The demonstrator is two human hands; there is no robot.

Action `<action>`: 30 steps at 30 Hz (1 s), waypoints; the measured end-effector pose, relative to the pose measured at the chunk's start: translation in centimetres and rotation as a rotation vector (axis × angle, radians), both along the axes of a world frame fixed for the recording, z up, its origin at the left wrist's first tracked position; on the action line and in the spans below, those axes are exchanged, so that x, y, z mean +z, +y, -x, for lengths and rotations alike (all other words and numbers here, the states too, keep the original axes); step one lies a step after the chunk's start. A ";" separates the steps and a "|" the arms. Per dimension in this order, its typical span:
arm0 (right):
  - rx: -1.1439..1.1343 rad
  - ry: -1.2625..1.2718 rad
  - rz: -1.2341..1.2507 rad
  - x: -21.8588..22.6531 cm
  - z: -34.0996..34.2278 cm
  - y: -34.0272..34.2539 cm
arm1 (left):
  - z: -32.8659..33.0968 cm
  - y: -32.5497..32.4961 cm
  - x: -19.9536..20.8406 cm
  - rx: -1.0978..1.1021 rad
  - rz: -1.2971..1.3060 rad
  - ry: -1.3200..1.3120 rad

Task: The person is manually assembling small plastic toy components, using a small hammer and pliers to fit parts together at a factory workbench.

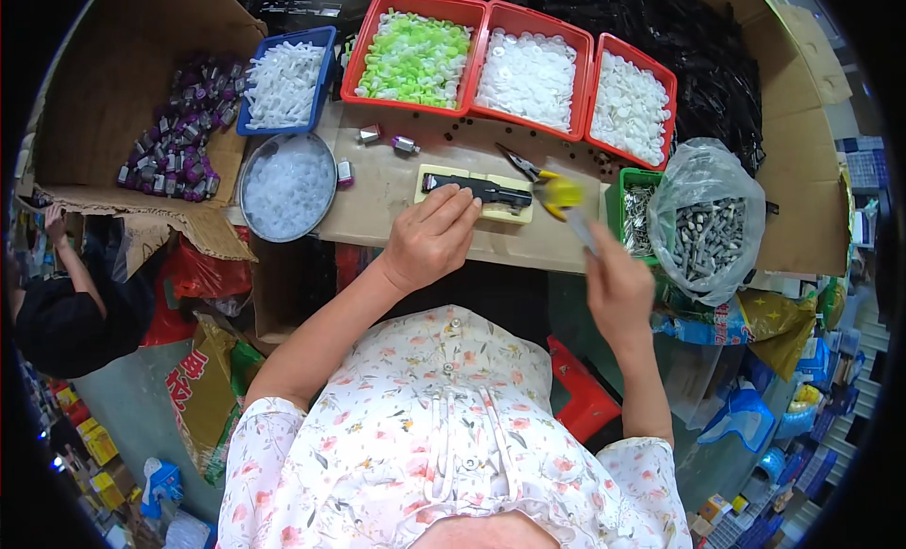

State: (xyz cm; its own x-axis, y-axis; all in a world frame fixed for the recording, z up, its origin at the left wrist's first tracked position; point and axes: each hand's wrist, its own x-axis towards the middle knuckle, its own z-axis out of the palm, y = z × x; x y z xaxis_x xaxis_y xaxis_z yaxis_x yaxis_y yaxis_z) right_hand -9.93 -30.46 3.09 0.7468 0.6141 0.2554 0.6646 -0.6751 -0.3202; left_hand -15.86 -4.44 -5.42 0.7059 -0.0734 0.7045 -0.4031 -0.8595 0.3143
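Observation:
My left hand (pixel 432 236) presses its fingertips on a long black plastic part (pixel 511 196), holding it in a cream-coloured fixture (pixel 514 218) on the bench. My right hand (pixel 618 289) grips a small hammer (pixel 564 192) by its pale handle. The yellow hammer head is blurred by motion and stands just right of the fixture. Partly behind it lie pliers (pixel 518 162) with dark jaws. Several small silver-and-purple parts (pixel 406 145) rest loose on the board, left of and behind the fixture.
Red bins (pixel 484 39) of green and white plastic pieces line the back. At left stand a blue bin (pixel 328 67), a round metal bowl (pixel 247 195) and a cardboard box (pixel 104 86). A green bin (pixel 615 214) and a clear bag (pixel 703 162) of grey parts sit at right.

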 end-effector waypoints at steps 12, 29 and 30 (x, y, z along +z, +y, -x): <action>-0.073 -0.221 0.019 0.3 -11.9 6.4 | -0.3 0.2 0.1 -0.029 0.030 0.007; 0.147 0.023 0.040 -2.9 -5.6 4.6 | -2.6 0.5 2.2 -0.102 0.074 0.226; 0.136 0.055 0.041 -3.5 -5.7 4.8 | -2.8 0.7 2.4 -0.135 0.063 0.247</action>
